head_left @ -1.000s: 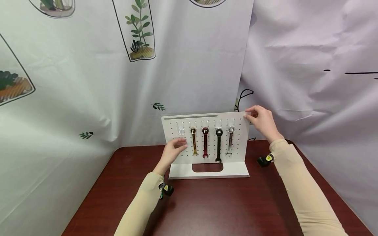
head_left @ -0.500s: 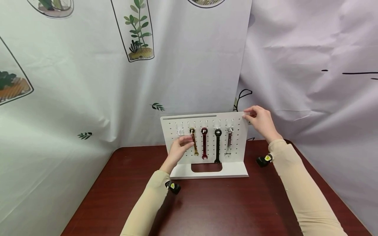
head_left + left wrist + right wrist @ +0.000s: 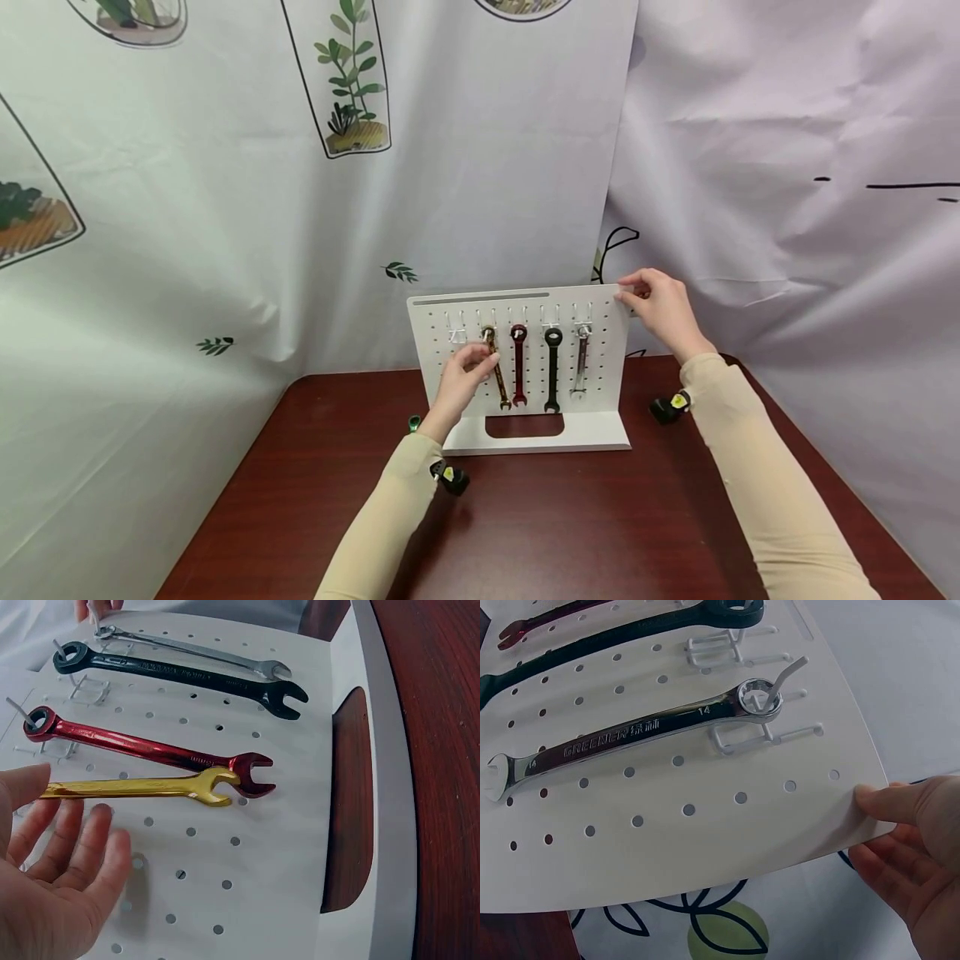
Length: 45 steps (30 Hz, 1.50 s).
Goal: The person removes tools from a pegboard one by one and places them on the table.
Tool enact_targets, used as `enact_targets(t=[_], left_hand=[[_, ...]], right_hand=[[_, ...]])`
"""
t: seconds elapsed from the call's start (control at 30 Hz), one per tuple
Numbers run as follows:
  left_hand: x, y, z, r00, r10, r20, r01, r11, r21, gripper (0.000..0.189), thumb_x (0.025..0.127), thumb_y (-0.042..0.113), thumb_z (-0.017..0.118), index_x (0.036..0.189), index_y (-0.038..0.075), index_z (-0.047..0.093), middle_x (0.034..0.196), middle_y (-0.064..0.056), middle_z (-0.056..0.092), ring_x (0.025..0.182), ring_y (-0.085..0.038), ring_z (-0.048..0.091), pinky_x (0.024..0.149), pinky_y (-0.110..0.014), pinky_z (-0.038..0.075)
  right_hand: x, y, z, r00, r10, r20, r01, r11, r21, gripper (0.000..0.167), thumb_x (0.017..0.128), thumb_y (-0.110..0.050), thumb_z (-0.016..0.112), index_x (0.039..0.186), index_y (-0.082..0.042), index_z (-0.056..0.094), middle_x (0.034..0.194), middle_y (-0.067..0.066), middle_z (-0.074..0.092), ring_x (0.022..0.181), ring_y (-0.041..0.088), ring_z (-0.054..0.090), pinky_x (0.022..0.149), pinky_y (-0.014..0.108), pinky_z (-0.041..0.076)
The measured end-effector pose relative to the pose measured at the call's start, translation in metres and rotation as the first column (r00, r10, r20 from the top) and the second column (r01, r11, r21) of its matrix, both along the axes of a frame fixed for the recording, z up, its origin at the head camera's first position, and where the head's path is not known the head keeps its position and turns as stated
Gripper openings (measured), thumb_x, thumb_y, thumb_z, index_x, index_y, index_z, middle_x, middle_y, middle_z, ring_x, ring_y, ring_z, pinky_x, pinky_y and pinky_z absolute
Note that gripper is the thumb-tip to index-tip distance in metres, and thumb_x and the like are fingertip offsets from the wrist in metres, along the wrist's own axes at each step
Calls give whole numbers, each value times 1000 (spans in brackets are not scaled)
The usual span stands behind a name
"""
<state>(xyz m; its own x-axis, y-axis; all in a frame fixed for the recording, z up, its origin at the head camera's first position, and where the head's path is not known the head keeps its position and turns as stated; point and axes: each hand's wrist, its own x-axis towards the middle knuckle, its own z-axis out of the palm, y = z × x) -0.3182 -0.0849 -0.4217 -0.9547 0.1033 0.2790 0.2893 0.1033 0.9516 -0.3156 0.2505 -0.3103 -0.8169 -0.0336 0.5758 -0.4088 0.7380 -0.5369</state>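
Observation:
My left hand (image 3: 457, 390) pinches the upper shaft of a gold combination wrench (image 3: 127, 787) between thumb and fingers. The wrench's ring end is up by its hook on a white pegboard (image 3: 609, 379); its open end slants right, close to a red wrench (image 3: 142, 745). In the left wrist view the hand hides the gold ring end. My right hand (image 3: 922, 851) pinches the board's upper right corner, thumb in front and fingers behind. Beside the red wrench hang a black wrench (image 3: 553, 371) and a silver wrench (image 3: 630, 739), ring ends on hooks.
A white wire hook (image 3: 457, 336) at the board's left bears no wrench. A green ring-shaped end (image 3: 414, 423) peeks out beside my left forearm on the dark red table (image 3: 570, 525). A printed white curtain (image 3: 495, 183) hangs behind.
My left hand has moved right from near the bare hook to the gold wrench and taken hold of it. The wrench's lower end has swung right. My right hand stays at the corner.

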Motion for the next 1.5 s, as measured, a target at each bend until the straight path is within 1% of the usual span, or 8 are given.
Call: enact_targets(t=[0.13,0.27,0.67,0.83,0.93,1.17,1.4,1.5], left_hand=[[0,2,0,1000,17,-25,-17,1000,22,26,94,24,74,106,4,64,97,-4,67,86,-13,61,78,-32,57],[1,3,-1,999,31,-41,-30,999,25,24,95,22,73,106,4,63,97,-3,67,82,-12,60,73,-31,56],[9,3,4,998,25,-51,-24,999,24,23,98,15,68,111,-2,62,106,-16,70,90,-23,64,78,-44,59],[30,1,22,998,3,-60,-2,1000,6,22,99,13,67,111,-4,62,104,-12,70,92,-26,65,79,-43,59],[44,0,33,997,-2,-78,3,1000,5,17,98,12,67,108,-2,63,101,-8,70,90,-22,65,78,-44,59],[53,0,38,995,-27,-95,28,1000,11,16,98,9,67,106,-4,64,98,-9,69,85,-14,63,76,-39,59],[36,-5,15,998,-13,-55,13,1000,3,23,98,16,68,111,-2,64,104,-11,69,91,-16,64,79,-41,59],[37,-10,13,999,9,-46,-9,1000,3,26,97,21,70,113,1,66,106,-11,69,94,-16,64,80,-40,59]], right_hand=[[0,0,0,1000,-4,-4,4,1000,0,22,95,-14,72,114,-1,72,102,16,67,86,27,63,65,29,49],[0,0,0,1000,-3,-4,3,1000,0,22,95,-14,72,114,-1,72,102,15,67,86,27,63,66,30,50],[0,-1,-1,1000,1,4,-1,1000,-7,23,96,-15,71,115,-2,72,103,15,67,86,27,62,66,32,50],[0,-1,-1,1000,-1,1,1,1000,-7,23,96,-14,71,115,-1,72,104,16,67,88,29,64,66,30,50],[0,0,0,1000,-2,6,2,1000,-13,23,96,-14,72,114,-1,72,104,17,67,87,29,64,65,28,50],[1,0,0,1000,-6,18,6,1000,-15,23,96,-15,71,114,-2,71,104,17,67,87,28,63,66,30,50],[2,0,-1,1000,-4,21,5,1000,-22,23,96,-15,71,115,-2,71,104,16,67,88,28,63,66,29,50],[2,0,0,1000,0,20,0,1000,-24,23,97,-15,70,115,-1,71,105,16,67,89,28,63,67,29,51]])
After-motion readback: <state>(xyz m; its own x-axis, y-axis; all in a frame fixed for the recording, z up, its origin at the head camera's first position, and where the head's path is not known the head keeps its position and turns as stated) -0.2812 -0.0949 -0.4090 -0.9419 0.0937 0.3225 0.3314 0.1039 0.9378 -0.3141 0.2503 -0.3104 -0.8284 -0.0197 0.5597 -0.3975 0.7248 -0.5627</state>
